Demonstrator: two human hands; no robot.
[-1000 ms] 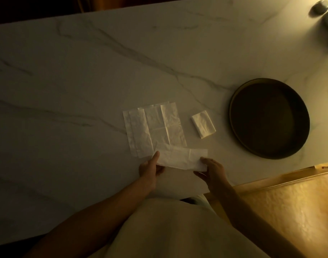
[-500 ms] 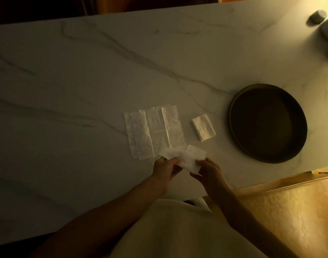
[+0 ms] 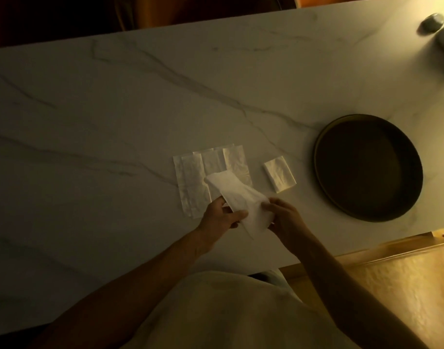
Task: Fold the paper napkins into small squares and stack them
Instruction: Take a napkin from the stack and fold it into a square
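A paper napkin [image 3: 234, 197], partly folded into a long strip, is held above the near edge of the marble table [image 3: 115, 109] in the head view, its far end drooping over the pile of unfolded napkins [image 3: 203, 177] lying flat behind it. The left hand [image 3: 222, 216] pinches the strip's near part between thumb and curled fingers; the right hand [image 3: 282, 219] grips the same end from the other side, fingers curled against the paper. Just right of the pile, apart from it, sits one small folded square [image 3: 279, 175]. Further right rests a dark round tray [image 3: 368, 167], and a small dark knob-like object [image 3: 431, 22] lies near the far right corner.
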